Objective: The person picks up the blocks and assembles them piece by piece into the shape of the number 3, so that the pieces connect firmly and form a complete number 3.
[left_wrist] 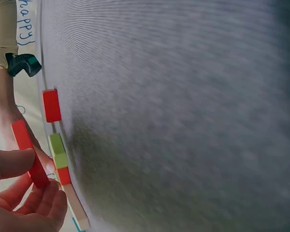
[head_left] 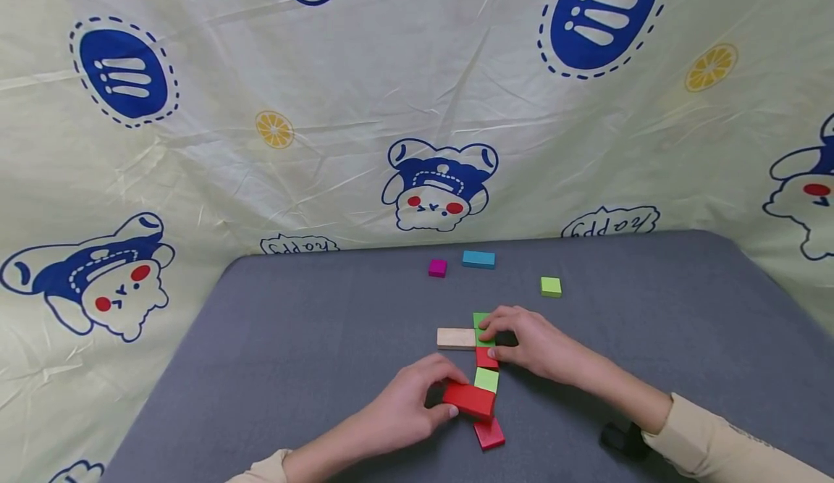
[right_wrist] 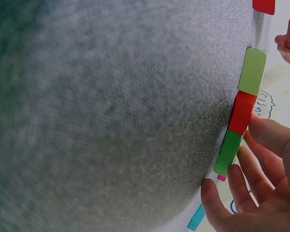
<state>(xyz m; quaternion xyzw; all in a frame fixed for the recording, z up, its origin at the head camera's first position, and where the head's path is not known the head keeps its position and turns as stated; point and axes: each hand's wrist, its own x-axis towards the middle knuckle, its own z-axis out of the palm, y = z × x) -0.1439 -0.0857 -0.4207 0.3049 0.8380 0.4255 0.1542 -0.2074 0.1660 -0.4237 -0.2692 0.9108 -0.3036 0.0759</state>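
My left hand (head_left: 407, 407) pinches a red rectangular block (head_left: 469, 399) between thumb and fingers. In the left wrist view this red block (left_wrist: 23, 135) is held up off the table. Below it in the head view lies another red block (head_left: 490, 436). My right hand (head_left: 541, 345) rests at a row of blocks with its fingers spread. Its thumb is at a small red block (head_left: 486, 358), its fingers at a green block (right_wrist: 228, 153). A light green block (head_left: 486, 379) continues the row, and a plain wooden block (head_left: 456, 338) sticks out to the left.
Farther back on the grey table (head_left: 313, 324) lie a magenta block (head_left: 438, 269), a blue block (head_left: 478, 259) and a lime block (head_left: 550, 287). A printed cloth (head_left: 339, 179) hangs behind the table. A black device (head_left: 624, 441) sits at my right wrist.
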